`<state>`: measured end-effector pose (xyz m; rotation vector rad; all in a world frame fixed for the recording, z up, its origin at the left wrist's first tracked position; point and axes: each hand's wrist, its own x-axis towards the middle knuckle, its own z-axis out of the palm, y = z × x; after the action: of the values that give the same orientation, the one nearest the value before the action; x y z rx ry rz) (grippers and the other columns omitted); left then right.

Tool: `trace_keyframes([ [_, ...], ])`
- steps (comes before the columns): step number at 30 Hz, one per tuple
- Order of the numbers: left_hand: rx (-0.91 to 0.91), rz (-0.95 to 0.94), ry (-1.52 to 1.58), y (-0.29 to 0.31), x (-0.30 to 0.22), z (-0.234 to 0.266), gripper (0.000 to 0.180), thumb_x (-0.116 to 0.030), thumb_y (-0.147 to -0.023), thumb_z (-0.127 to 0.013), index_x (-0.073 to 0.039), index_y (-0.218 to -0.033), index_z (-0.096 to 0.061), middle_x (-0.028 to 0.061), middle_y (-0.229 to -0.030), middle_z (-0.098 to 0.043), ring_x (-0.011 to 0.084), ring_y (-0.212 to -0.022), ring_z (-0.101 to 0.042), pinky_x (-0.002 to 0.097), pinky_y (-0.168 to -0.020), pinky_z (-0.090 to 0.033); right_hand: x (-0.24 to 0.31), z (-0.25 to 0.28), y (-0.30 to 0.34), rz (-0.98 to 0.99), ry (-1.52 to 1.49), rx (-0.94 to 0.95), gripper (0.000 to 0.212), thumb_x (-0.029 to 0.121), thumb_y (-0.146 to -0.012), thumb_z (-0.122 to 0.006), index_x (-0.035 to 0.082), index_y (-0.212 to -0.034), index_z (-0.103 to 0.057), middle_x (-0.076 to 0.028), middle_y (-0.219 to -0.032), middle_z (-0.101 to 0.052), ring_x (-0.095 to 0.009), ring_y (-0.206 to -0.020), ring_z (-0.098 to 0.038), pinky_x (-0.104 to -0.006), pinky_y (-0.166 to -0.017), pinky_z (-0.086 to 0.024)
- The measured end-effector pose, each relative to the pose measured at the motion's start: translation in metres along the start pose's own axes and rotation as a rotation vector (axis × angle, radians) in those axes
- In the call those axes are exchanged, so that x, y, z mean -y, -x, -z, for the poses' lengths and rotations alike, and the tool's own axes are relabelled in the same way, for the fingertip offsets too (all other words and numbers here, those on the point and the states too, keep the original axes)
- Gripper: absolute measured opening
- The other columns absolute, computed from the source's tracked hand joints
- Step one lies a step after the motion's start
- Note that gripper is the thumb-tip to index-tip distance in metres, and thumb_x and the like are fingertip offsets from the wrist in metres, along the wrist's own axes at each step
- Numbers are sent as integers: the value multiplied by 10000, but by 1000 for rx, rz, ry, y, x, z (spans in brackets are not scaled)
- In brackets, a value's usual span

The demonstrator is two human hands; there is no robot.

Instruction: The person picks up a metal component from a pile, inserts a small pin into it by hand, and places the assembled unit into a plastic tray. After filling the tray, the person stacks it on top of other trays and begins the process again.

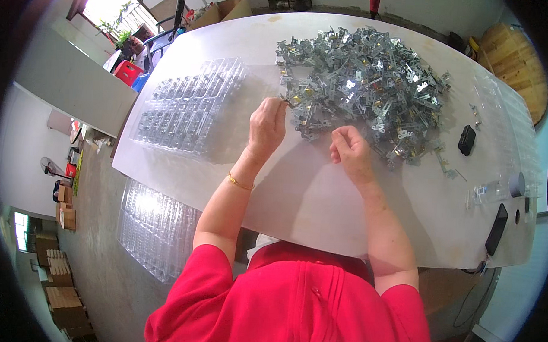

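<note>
A large heap of small metal brackets (373,84), silvery with some brass-coloured bits, lies on the white table (285,201). At the heap's left edge, my left hand (268,124) is closed, its thumb and fingertips pinching a small metal bracket (286,101). My right hand (351,151) is by the heap's front edge with its fingers curled in; whatever is between them is hidden. To the left of my left hand sits a clear plastic tray (188,108) with rows of pockets, many showing small metal parts.
More clear trays (154,227) are stacked low, beyond the table's left front edge. On the right are a small black case (466,140), a clear bottle (493,192) on its side, a black phone (496,229) and further clear plastic trays (512,128). Stray brackets (449,168) lie beside the heap.
</note>
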<state>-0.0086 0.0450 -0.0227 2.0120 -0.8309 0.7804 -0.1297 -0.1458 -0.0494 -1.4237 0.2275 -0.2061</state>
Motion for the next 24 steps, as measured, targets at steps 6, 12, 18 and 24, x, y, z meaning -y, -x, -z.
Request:
trace_keyframes([
  [6, -47, 84, 74, -1, -12, -2, 95, -78, -974, -587, -15, -910, -559, 93, -767, -627, 131, -630, -561, 303, -595, -471, 5, 0, 2, -20, 12, -17, 160, 217, -996, -606, 62, -954, -603, 11, -725, -608, -48, -580, -552, -211, -507, -463],
  [12, 53, 365, 63, -4, -13, -1, 159, -123, -992, -576, -21, -879, -532, 81, -715, -621, 112, -607, -556, 281, -588, -469, 4, -1, 1, -21, 31, -29, 155, 213, -995, -606, 65, -950, -606, 14, -718, -611, -46, -577, -553, -210, -508, -465],
  [18, -4, 160, -57, -8, -13, -2, 153, -133, -983, -571, -15, -895, -533, 186, -703, -554, 370, -610, -511, 405, -603, -465, 5, 0, 1, -42, 16, -25, 152, 209, -996, -601, 64, -949, -605, 16, -717, -610, -45, -580, -553, -211, -509, -463],
  [24, -70, 469, 402, -27, -21, 6, 180, -122, -1023, -530, -48, -860, -553, 19, -714, -601, 44, -559, -478, 213, -499, -400, 5, -1, 2, -36, 16, -25, 148, 206, -1001, -596, 64, -961, -601, 12, -721, -609, -52, -579, -550, -216, -509, -459],
])
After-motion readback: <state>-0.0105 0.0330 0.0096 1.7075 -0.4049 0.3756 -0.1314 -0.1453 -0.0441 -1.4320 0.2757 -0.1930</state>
